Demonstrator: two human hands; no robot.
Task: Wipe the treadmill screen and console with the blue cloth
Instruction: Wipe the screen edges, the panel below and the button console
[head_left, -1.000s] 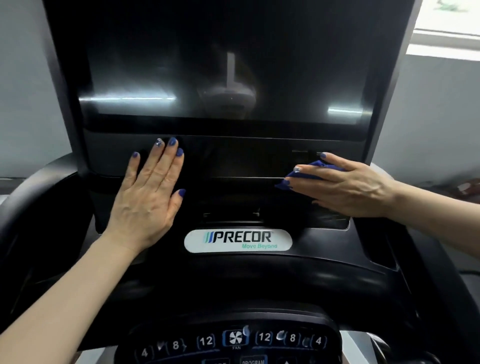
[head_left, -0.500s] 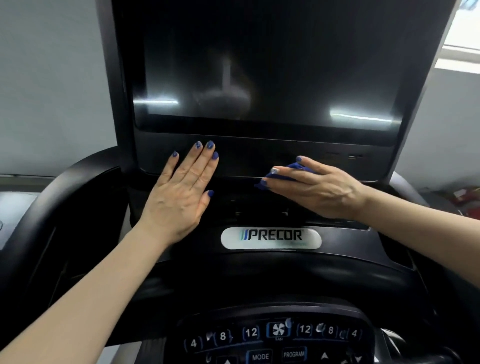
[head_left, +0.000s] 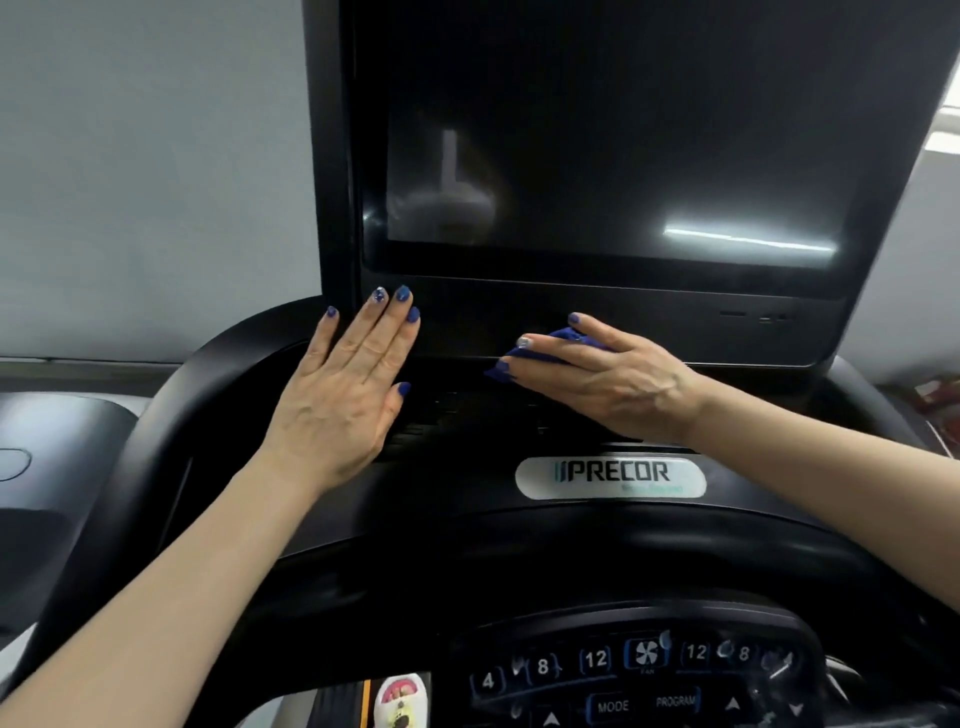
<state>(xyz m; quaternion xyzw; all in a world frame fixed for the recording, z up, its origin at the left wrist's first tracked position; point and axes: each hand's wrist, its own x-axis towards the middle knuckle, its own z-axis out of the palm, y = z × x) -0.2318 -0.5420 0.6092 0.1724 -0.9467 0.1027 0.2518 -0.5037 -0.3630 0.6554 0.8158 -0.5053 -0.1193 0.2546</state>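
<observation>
Since 0.5 s ago my right hand (head_left: 618, 384) slid the blue cloth (head_left: 558, 345) left along the console (head_left: 467, 525), under the dark screen (head_left: 623, 130). R fingers lie straight, pressing cloth onto the panel below the screen. Left hand (head_left: 340, 395) rests flat, fingers together, at screen's lower-left corner; PRECOR badge (head_left: 610, 477) below.
</observation>
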